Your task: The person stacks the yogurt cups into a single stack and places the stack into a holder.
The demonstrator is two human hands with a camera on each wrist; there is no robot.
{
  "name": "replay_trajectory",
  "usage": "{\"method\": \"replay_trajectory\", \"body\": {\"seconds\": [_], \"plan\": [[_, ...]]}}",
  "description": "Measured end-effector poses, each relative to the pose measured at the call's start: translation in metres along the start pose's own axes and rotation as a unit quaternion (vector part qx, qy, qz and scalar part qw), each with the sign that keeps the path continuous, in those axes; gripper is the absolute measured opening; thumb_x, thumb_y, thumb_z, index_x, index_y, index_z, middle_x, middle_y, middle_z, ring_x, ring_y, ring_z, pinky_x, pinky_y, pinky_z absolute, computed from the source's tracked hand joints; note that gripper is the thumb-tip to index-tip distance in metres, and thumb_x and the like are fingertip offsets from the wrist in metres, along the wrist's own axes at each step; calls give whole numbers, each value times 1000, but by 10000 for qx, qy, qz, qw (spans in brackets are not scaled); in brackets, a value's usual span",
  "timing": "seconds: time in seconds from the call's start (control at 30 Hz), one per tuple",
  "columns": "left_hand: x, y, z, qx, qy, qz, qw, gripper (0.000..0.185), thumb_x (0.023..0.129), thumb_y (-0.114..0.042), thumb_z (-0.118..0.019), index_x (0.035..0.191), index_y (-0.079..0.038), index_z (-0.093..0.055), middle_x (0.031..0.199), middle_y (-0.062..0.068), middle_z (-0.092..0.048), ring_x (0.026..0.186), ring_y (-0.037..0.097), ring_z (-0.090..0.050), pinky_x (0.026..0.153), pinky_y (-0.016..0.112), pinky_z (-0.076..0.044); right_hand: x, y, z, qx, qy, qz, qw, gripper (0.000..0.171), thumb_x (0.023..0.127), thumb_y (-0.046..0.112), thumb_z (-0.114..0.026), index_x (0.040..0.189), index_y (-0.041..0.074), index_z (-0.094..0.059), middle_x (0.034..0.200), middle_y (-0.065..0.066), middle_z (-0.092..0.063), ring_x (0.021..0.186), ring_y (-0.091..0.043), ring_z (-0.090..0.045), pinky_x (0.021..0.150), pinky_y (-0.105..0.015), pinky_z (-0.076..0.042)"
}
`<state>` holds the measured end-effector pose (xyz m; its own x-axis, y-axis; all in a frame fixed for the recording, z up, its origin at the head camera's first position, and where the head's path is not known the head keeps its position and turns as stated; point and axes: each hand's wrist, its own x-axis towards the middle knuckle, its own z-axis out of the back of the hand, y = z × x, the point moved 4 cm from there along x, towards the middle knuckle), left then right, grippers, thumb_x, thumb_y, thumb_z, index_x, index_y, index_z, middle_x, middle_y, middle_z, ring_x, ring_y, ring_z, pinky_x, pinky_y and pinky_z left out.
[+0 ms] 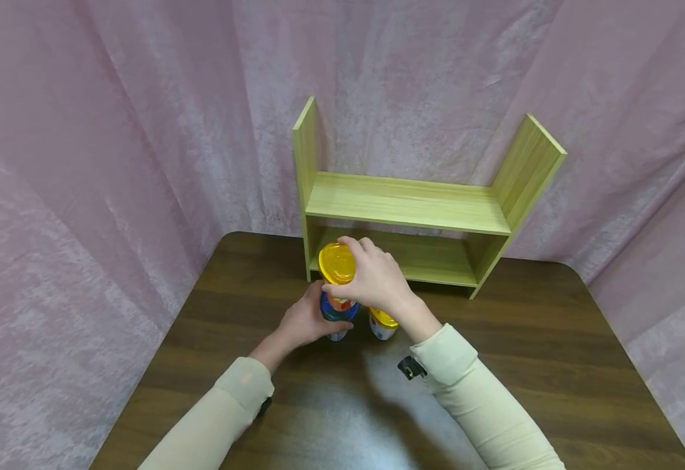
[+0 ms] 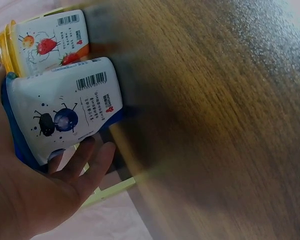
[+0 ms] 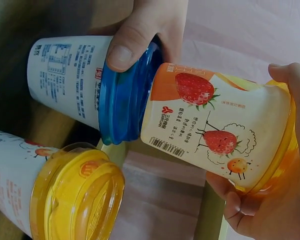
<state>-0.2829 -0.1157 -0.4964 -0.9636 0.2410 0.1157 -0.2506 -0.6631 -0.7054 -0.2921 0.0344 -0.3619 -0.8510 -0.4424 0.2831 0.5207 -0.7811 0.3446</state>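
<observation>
My left hand point(image 1: 303, 321) grips a white yogurt cup with a blue lid point(image 3: 70, 82), its thumb pressed against the lid's side. That cup, with blueberry drawings on it in the left wrist view point(image 2: 65, 107), stands upright on the table. Directly above it, my right hand point(image 1: 378, 277) holds a strawberry yogurt cup with a yellow lid point(image 3: 210, 125), fingers and thumb around its upper rim. The held cup's base meets the blue lid. Just right of this pair, another yellow-lidded yogurt cup point(image 1: 383, 326) stands on the table, partly hidden by my right hand and wrist in the head view.
Behind the cups stands a light wooden two-tier shelf point(image 1: 407, 201) with tall side panels. The brown wooden table point(image 1: 530, 339) extends to both sides. Pink curtains point(image 1: 160, 130) hang behind and around it.
</observation>
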Motion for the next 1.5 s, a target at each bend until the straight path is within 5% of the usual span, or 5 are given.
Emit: {"method": "replay_trajectory", "body": {"seconds": [1.5], "plan": [[3, 3, -2, 15, -36, 50, 10000, 96, 64, -65, -76, 138, -28, -29, 122, -9, -49, 105, 10, -54, 87, 40, -49, 2, 5, -12, 220, 178, 84, 9996, 89, 69, 64, -70, 140, 20, -40, 112, -5, -51, 81, -20, -53, 69, -37, -49]]}}
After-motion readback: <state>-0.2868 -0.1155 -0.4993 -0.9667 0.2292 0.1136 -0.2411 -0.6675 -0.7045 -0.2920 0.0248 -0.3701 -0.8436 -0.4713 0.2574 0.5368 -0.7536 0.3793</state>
